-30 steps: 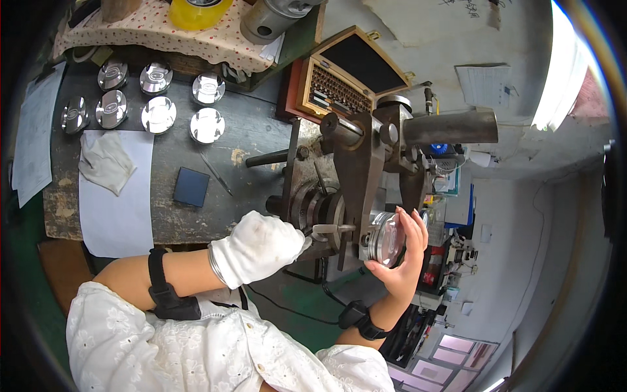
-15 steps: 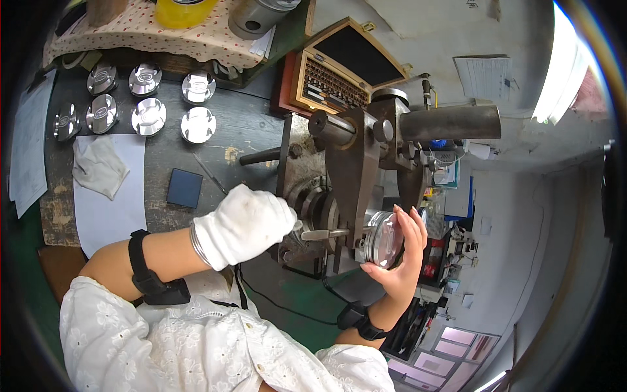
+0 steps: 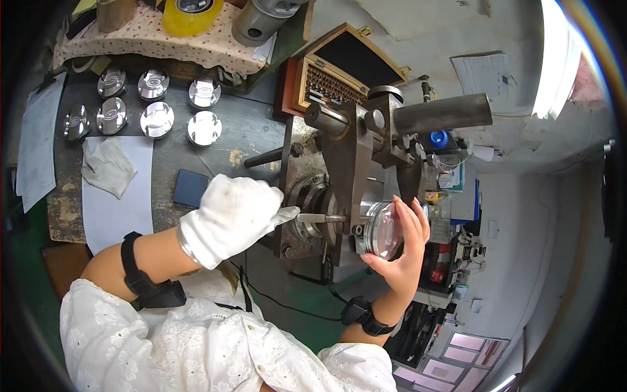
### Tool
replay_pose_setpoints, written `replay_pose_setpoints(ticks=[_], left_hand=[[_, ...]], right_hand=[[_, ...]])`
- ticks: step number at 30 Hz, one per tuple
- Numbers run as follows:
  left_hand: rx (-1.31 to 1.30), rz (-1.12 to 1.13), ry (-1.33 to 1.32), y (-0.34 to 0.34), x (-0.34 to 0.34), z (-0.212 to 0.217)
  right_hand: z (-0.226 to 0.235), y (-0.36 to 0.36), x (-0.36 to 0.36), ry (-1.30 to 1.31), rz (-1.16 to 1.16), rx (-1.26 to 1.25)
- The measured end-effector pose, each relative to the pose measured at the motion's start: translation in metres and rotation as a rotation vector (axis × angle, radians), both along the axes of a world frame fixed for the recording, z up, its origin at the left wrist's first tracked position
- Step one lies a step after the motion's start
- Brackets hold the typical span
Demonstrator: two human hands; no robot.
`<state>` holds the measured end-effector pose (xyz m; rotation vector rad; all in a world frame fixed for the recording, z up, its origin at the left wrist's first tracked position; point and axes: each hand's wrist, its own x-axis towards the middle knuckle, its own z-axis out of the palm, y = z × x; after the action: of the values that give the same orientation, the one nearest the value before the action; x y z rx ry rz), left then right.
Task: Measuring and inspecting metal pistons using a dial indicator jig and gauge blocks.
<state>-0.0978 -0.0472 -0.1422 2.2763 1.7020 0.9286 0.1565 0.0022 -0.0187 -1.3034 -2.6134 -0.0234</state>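
Note:
My right hand (image 3: pixel 406 264), bare, spans the rim of a shiny metal piston (image 3: pixel 384 234), thumb below and fingers above. The piston sits against a dark metal bench fixture (image 3: pixel 349 153), its round crown facing outward and ring grooves showing at its edge. In a white glove, my left hand (image 3: pixel 232 212) is curled, with one digit stretched to the end of a small metal lever (image 3: pixel 320 218) on the fixture. That digit's tip meets or nearly meets the lever. The curled fingers' inner side is hidden.
Several polished pistons (image 3: pixel 157 119) stand at the far left of the worn table. Nearer lie a white cloth (image 3: pixel 108 166) on paper and a dark blue square block (image 3: pixel 191 188). An open wooden case of small blocks (image 3: pixel 333 81) stands behind the fixture.
My left hand has drawn back slightly leftward from the lever, one digit now stretched toward its end. My right hand stays on the piston. The view has shifted a little.

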Motion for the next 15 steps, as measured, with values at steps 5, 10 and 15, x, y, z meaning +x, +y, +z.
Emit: replay_pose_setpoints(ticks=[5,10,15], left_hand=[[-0.212,-0.072,0.01,-0.024,-0.013,0.032],[-0.282,-0.391,-0.014,-0.031,-0.002,0.099],[-0.088,-0.486,0.017,-0.03,0.022,0.127]], right_hand=[[-0.007,-0.005,0.002,0.079,0.031,0.097],[-0.015,-0.018,0.032,0.517,0.022,0.299],[-0.051,-0.022,0.052,0.948,-0.02,0.393]])
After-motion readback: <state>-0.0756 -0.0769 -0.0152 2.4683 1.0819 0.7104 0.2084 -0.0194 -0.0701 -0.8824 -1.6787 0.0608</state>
